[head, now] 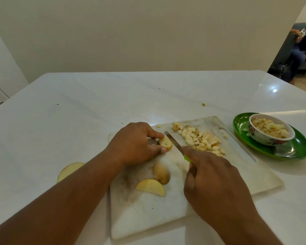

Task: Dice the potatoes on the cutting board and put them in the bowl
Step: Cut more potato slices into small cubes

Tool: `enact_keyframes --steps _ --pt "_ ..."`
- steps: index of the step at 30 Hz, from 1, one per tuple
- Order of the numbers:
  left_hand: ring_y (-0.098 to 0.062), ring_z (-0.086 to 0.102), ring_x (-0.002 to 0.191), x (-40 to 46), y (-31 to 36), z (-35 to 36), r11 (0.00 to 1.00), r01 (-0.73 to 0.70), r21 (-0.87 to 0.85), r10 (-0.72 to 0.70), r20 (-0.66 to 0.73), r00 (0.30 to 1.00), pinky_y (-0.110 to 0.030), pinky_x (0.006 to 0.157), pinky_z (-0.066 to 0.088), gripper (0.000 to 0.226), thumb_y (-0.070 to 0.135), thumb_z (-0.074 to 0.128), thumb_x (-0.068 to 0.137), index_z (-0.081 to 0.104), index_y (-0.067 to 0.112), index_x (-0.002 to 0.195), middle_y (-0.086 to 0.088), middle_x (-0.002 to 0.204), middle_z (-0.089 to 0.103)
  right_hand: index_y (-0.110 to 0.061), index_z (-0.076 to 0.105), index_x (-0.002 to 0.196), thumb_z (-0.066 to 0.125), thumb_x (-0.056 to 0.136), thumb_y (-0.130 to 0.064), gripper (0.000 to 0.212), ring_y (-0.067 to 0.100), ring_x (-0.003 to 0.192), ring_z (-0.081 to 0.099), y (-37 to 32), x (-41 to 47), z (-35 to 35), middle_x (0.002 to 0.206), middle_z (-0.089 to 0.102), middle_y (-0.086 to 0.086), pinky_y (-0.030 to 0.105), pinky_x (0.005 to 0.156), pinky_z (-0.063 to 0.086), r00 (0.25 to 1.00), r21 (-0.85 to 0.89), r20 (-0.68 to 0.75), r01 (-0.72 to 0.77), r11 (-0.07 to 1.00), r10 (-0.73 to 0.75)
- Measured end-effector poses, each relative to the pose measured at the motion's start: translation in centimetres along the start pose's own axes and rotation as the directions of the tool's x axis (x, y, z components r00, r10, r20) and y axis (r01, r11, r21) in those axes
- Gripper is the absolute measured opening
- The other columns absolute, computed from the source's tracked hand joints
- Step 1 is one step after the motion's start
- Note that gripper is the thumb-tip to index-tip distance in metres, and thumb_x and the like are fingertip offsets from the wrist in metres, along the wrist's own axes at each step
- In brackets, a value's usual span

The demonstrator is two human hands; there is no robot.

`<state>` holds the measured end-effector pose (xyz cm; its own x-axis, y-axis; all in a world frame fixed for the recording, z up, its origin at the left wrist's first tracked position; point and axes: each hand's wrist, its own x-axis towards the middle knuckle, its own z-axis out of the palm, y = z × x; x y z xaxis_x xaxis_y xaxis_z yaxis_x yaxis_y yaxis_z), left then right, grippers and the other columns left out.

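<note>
On the white cutting board (148,214) my left hand (134,144) pinches a potato piece (165,143) between finger and thumb. My right hand (214,183) grips a green-handled knife (174,143) whose blade lies just right of that piece. A heap of diced potato (201,140) lies on the board's far right part. Two potato wedges (155,180) rest near the board's middle. A patterned bowl (270,137) holding potato dice stands to the right of the board.
The bowl stands on a green plate (293,151). Another potato slice (69,171) lies on the white table (78,106) left of the board. A stray bit of potato (204,104) sits farther back. A seated person's legs (297,55) show at the far right.
</note>
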<state>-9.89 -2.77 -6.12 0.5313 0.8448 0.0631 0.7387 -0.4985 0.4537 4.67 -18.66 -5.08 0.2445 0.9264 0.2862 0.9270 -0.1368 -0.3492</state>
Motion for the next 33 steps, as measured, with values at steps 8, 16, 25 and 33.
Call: enact_keyframes --steps 8,16,25,33 --pt "-0.007 0.06 0.109 0.3 0.8 0.5 0.996 0.018 0.087 -0.015 -0.037 0.999 -0.031 0.09 0.052 0.045 0.069 0.069 0.083 0.075 0.042 0.118 0.019 0.12 0.068 -0.034 0.045 0.141 0.046 0.085 -0.018 0.059 0.009 0.084 0.054 -0.5 0.8 0.0 0.106 0.061 -0.009 0.019 0.067 0.042 0.998 -0.04 0.065 0.028 0.999 -0.025" --pt "-0.007 0.062 0.104 0.2 1.0 0.6 0.997 0.048 0.055 -0.046 -0.037 0.998 -0.033 0.089 0.055 0.039 0.065 0.072 0.084 0.077 0.041 0.114 0.017 0.114 0.071 -0.042 0.018 0.151 0.039 0.091 -0.023 0.066 0.014 0.101 0.057 -0.6 -2.5 -2.7 0.117 0.052 -0.012 0.026 0.078 0.047 0.977 -0.07 0.211 -0.016 0.997 0.03" --pt "-0.008 0.065 0.102 -0.4 0.7 1.2 0.998 0.067 -0.007 -0.067 -0.086 0.994 -0.034 0.088 0.055 0.036 0.064 0.072 0.085 0.078 0.041 0.111 0.016 0.109 0.073 -0.037 0.035 0.146 0.043 0.089 -0.02 0.06 0.012 0.093 0.058 -1.4 -0.9 -2.1 0.113 0.058 -0.01 0.023 0.07 0.043 1.0 -0.099 0.023 0.003 0.995 -0.001" --pt "-0.007 0.064 0.095 -0.1 0.3 1.6 0.999 0.038 0.005 -0.038 -0.103 0.994 -0.035 0.085 0.056 0.031 0.062 0.071 0.087 0.079 0.04 0.108 0.017 0.103 0.073 -0.035 0.033 0.147 0.041 0.09 -0.018 0.061 0.012 0.087 0.058 -1.6 0.0 1.3 0.108 0.055 -0.007 0.021 0.062 0.04 0.998 -0.061 0.044 0.052 0.997 -0.049"
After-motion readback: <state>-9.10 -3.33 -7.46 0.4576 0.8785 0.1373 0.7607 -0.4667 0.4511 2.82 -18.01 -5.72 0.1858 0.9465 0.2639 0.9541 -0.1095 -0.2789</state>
